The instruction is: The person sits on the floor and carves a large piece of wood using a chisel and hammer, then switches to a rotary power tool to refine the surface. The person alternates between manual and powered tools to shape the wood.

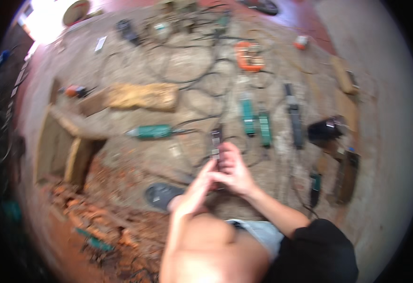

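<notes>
My left hand (200, 183) and my right hand (234, 170) meet in front of my knees, both smeared by motion. Between them runs a dark, slim, long object (216, 140) with pale marks on its far part; its exact kind is too blurred to make out. The fingers of my right hand bend around its right side. Against its left side lies my left hand, its fingers blurred together. Just left of the object, a green power tool (153, 131) with a black cable rests on the floor. Two green tools (247, 115) lie to the right.
A wooden stool-like frame (55, 146) stands at left beside a rough yellowish wood block (143, 96). Black cables (187, 78) loop across the floor. An orange tray (250, 55), a long grey tool (294, 118) and a dark cup-shaped container (327, 130) lie farther right. Broken reddish debris (98, 212) covers the lower left.
</notes>
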### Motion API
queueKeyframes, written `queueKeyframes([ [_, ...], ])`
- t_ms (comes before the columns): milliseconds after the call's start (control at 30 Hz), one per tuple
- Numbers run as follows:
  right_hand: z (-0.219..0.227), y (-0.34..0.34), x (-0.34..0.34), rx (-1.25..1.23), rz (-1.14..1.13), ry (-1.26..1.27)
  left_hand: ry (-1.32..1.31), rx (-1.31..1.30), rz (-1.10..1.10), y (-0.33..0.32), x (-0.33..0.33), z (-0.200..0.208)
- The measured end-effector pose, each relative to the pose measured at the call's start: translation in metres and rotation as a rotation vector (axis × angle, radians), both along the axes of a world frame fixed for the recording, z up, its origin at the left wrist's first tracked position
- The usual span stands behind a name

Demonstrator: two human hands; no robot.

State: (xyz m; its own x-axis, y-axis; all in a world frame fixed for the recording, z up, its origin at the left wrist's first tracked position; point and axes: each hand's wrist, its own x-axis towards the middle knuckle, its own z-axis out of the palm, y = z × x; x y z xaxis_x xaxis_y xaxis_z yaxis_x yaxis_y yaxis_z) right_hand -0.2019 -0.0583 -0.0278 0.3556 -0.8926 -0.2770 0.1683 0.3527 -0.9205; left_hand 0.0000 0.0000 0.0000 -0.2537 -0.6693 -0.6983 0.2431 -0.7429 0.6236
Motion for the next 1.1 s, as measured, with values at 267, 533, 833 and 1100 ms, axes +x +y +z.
queueKeyframes([
  [267,0.006,0.03,-0.276,0.074,-0.479,0.356,-0.344,-0.513,0.253,0.013,-0.016,0.049],
  [533,-0.052,0.057,-0.566,0.233,-1.037,1.564,-0.538,-0.424,0.817,0.133,0.104,0.063],
  [833,-0.07,0.042,-0.03,0.705,0.878,0.388,-0.485,-0.709,1.629,0.291,0.192,0.099],
  [1100,-0.031,0.113,0.14,1.135,1.161,0.277,-0.455,0.195,2.094,0.427,0.139,-0.104],
])
